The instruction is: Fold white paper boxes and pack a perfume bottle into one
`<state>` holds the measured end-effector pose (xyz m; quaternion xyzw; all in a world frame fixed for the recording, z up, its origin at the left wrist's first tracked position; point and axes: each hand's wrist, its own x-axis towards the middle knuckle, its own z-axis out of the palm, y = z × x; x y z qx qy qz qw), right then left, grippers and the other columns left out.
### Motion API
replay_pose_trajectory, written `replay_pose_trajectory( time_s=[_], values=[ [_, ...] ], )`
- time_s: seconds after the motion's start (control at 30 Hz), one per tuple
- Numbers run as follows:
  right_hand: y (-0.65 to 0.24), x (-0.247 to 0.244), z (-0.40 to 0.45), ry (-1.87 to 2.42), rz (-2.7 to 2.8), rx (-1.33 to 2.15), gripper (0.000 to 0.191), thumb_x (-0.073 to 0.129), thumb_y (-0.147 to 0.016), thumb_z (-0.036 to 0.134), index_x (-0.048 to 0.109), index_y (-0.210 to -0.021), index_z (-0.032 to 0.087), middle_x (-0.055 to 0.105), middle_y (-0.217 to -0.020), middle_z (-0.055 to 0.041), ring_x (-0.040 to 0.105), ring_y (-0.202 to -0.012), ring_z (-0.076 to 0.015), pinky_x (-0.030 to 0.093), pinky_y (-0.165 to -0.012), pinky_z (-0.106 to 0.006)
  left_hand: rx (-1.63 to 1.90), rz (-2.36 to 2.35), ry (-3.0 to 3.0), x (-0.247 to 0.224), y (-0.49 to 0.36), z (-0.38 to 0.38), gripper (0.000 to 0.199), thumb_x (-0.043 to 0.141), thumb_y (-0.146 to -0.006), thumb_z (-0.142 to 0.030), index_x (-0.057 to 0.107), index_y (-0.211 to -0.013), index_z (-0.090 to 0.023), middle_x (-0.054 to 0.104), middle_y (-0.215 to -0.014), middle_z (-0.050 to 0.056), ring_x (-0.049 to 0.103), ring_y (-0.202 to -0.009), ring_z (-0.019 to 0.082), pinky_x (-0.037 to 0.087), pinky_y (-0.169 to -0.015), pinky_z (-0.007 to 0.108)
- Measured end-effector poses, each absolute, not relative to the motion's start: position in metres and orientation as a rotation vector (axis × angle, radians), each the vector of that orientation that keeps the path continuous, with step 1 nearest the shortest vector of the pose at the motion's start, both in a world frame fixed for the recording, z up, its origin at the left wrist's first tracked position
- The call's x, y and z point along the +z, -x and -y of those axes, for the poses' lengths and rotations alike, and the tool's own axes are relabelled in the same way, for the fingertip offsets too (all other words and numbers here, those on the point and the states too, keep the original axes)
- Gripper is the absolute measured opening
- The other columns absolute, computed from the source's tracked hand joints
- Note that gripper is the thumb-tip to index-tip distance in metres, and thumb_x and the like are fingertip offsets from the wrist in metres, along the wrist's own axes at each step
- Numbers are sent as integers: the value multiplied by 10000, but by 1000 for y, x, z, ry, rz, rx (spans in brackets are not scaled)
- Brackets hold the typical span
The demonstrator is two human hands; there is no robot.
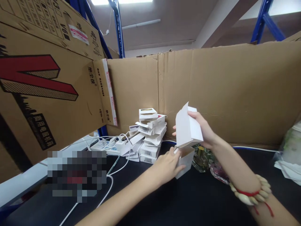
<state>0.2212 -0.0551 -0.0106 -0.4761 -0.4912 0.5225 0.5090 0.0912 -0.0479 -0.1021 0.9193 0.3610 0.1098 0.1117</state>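
My right hand (206, 127) grips a white cardboard box (188, 127), which is tilted with one flap sticking up at its top. The fingers wrap behind it and the thumb lies along its upper edge. Just below, my left hand (168, 164) is closed on a second white box (187, 164) at its left side. That lower box has an open top and meets the lower end of the upper box. Partly behind my right forearm stand a clear glass bottle with a gold cap (200, 160) and a pinkish glass bottle (218, 172).
A stack of small white cartons (151, 138) stands at the back, left of my hands. Beside it lie a power strip (105, 146) and white cables (128, 150) on the black table (150, 204). Cardboard panels (223, 94) rise behind; a plastic bag (291, 146) sits far right.
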Motion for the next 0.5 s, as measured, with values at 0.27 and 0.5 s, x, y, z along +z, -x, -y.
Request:
replay_pose_trajectory(
  time_s=[0.27, 0.5],
  values=[
    [-214, -28, 45, 906, 1079, 1624, 306, 388, -728, 435, 506, -814, 166, 633, -693, -71, 628, -643, -213, 484, -700, -368, 1077, -988, -2438, -146, -62, 44, 430, 391, -893, -326, 221, -1259, -175, 479, -1149, 114, 570, -925, 180, 499, -751, 305],
    [-202, -44, 36, 1148, 1107, 1512, 284, 396, -787, 417, 511, -779, 158, 605, -690, -43, 601, -659, -167, 467, -702, -309, 1242, -1011, -2433, -153, -52, 40, 368, 435, -871, -324, 237, -1149, -188, 556, -918, 22, 521, -547, 87, 396, -484, 182]
  ],
)
